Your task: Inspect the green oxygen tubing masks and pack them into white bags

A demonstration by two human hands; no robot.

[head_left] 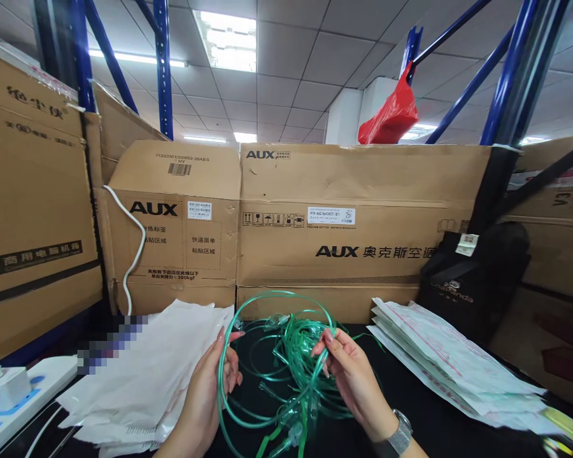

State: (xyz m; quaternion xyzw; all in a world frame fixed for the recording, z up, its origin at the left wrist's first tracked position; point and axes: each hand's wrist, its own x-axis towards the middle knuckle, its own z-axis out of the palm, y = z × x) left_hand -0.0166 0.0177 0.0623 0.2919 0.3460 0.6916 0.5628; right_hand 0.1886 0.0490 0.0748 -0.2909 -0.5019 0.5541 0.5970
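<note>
A tangle of clear green plastic tubing [286, 356] lies on the black tabletop [434, 420] in front of me, with one loop arching up. My left hand [210, 388] is closed around a strand of the loop on its left side. My right hand [351, 372], with a metal watch on the wrist, pinches strands of the tubing at the loop's right side. Small clear fittings sit among the tubing near the front edge.
A stack of white flat pouches [143, 381] lies to the left, another stack of printed pouches [453, 369] to the right. AUX cardboard boxes [344, 229] wall off the back. A black bag [477, 280] stands right, a white power strip [19, 394] at far left.
</note>
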